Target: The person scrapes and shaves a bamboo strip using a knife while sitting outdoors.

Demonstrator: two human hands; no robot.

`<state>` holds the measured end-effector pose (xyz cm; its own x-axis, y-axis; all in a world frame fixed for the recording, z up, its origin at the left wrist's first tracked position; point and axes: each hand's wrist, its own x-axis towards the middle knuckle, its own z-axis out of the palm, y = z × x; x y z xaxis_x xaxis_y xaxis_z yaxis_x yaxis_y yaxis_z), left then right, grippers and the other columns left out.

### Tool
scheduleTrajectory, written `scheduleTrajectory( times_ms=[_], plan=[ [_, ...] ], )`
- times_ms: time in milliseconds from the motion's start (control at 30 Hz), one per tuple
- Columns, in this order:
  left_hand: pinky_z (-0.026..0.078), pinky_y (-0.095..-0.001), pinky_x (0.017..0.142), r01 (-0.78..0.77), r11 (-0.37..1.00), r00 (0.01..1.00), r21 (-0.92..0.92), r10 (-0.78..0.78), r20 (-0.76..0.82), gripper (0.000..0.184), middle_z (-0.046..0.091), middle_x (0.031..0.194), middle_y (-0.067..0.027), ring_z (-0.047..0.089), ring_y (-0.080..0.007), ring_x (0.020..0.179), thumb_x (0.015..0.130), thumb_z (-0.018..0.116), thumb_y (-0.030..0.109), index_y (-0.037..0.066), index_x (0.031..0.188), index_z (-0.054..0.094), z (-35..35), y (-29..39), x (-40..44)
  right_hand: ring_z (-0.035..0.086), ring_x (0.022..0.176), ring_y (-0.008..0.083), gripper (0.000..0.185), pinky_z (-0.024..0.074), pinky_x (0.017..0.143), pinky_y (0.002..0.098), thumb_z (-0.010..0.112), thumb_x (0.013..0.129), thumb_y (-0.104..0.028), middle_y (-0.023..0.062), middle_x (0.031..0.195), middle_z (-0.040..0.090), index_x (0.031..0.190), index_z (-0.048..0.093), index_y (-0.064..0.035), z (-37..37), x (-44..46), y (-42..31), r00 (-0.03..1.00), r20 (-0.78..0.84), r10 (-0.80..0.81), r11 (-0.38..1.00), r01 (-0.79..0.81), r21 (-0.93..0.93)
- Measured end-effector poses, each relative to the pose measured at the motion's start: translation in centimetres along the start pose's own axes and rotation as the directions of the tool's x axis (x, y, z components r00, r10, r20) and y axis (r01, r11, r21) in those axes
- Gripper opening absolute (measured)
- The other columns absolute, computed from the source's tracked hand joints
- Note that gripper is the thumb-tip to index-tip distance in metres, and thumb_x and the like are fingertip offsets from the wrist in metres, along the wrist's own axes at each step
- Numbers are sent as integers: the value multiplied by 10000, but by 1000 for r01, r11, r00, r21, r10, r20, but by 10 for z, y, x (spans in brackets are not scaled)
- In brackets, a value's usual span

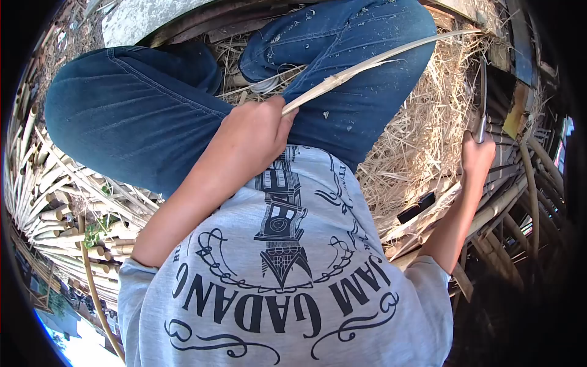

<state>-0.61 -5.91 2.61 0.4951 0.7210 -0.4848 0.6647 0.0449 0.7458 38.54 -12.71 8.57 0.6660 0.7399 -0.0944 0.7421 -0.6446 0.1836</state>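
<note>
A long pale bamboo strip [342, 74] with a frayed, splintered stretch runs up and to the right across my jeans [373, 92]. Its lower end is in my left hand [255, 125], whose fingers are wrapped round it over my lap. Out at the right, my right hand [478, 153] is closed round the handle of a narrow metal blade [483, 98], which points away from me. The blade is apart from the strip's main length; the far end of the strip lies above it. Most of the handle is hidden by my fingers.
Wood shavings [409, 137] cover the ground right of my legs. A small black object [416, 208] lies near my right forearm. Cut bamboo poles [61, 214] are stacked at the left, with more poles [501, 205] at the right. A pale slab [147, 21] is beyond my legs.
</note>
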Motion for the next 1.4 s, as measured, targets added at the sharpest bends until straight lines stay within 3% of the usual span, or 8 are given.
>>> scheduleTrajectory(
  times_ms=[300,400,633,833,1000,1133,1267,1400],
  plan=[
    [440,-520,613,-101,983,995,153,99,19,341,569,672,-286,593,-477,711,975,554,273,-56,914,489,-3,5,12,614,590,397,292,476,568,436,747,748,-276,198,616,609,724,636,-7,25,-91,-140,902,206,-379,833,236,500],
    [435,-509,599,-185,982,982,31,186,-25,337,561,654,-274,595,-469,687,984,542,278,-46,928,469,0,0,14,415,498,145,404,383,493,339,800,801,-308,85,521,493,713,578,18,35,-104,-138,872,273,-407,770,167,616],
    [448,-445,572,-53,994,990,-96,65,123,349,564,631,-234,595,-420,613,955,600,304,-36,921,531,-7,-1,20,552,479,143,309,441,473,314,773,838,-258,56,523,507,804,620,9,56,-105,-117,899,190,-395,652,128,748],
    [466,-418,585,-71,997,989,-31,75,128,345,582,642,-226,613,-380,602,898,675,290,-43,942,599,-11,-12,20,517,482,91,376,445,426,240,513,1010,-326,59,672,541,1060,566,43,45,-93,-118,870,336,-360,20,-353,935],
    [464,-427,597,-71,997,994,-34,74,84,292,596,674,-227,608,-390,620,896,679,245,-36,932,612,-6,-24,26,493,432,102,445,428,393,247,449,1025,-408,50,622,513,1058,537,26,50,-87,-111,770,499,-397,66,-519,852],
    [459,-431,612,-51,998,993,-25,54,104,266,607,707,-234,600,-407,648,918,651,231,-32,907,615,-5,-29,32,489,410,99,260,405,381,246,540,996,-255,47,612,541,1012,528,4,51,-86,-104,431,653,-622,458,-476,751],
    [458,-433,616,-51,997,992,-50,56,110,263,606,709,-238,598,-416,657,924,644,228,-31,890,613,-5,-28,35,497,423,112,329,424,399,253,519,1005,-358,66,624,533,1046,497,-33,50,-95,-114,533,642,-552,193,-667,720],
    [459,-431,615,-48,998,991,-40,53,122,244,606,705,-236,599,-415,660,913,656,205,-32,879,614,-4,-30,36,503,450,101,313,422,419,244,508,1012,-324,53,658,553,1077,509,-18,45,-99,-117,365,660,-657,354,-623,697]
  ],
)
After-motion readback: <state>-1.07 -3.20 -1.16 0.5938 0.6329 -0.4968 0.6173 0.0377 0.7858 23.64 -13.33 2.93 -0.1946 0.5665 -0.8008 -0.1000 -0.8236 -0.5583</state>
